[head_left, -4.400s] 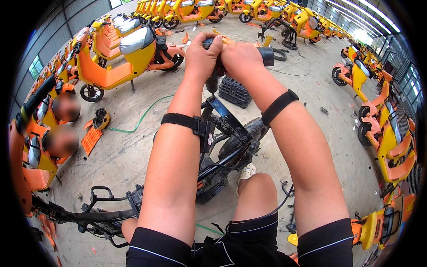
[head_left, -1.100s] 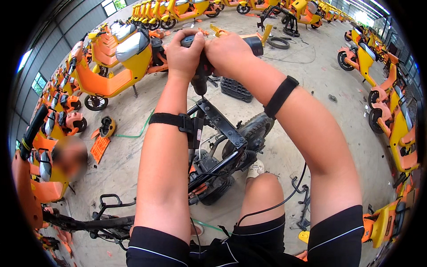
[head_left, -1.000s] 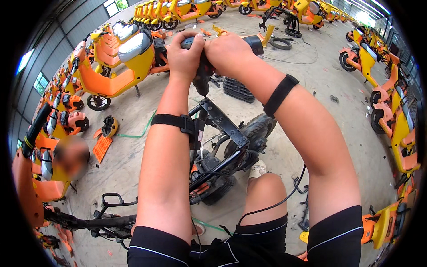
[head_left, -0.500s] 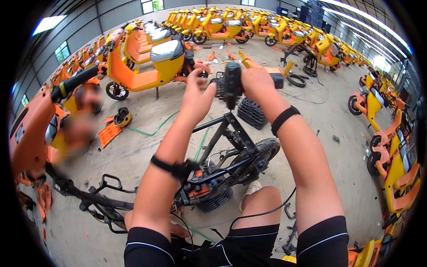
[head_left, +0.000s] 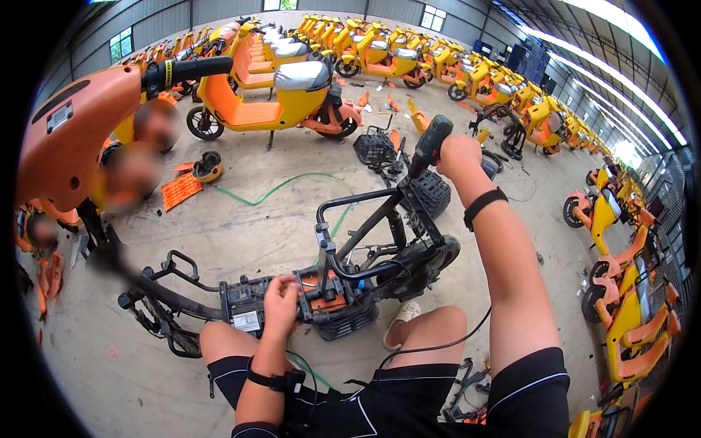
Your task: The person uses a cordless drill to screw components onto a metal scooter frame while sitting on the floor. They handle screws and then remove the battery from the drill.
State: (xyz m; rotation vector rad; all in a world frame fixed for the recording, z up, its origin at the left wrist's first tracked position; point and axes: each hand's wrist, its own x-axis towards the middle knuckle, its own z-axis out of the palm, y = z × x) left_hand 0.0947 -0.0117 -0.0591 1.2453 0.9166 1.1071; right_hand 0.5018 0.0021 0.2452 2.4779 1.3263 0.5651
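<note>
A stripped black scooter frame [head_left: 365, 226] lies lengthwise in front of me, with its wheel at the right. My right hand [head_left: 460, 157] grips a dark cordless drill [head_left: 432, 142], whose nose points down at the upper rear end of the frame. Whether its bit touches a screw there is hidden. My left hand [head_left: 281, 301] hovers close above the battery box [head_left: 248, 298] in the frame's middle, its fingers drawn together. What they pinch, if anything, is too small to tell. The orange steering column cover [head_left: 77, 139] with its black handlebar grip [head_left: 193, 69] rises at the left.
Beyond the frame stand a yellow and orange scooter [head_left: 270, 102] and long rows of others. A helmet [head_left: 208, 166], an orange panel [head_left: 180, 190], a green strap [head_left: 270, 191] and a black basket [head_left: 374, 148] lie on the floor. More scooters [head_left: 621, 299] line the right side.
My left hand has dropped from beside the drill to the frame's middle. The drill has gone from upright to tilted over the frame's rear end, and my view has shifted.
</note>
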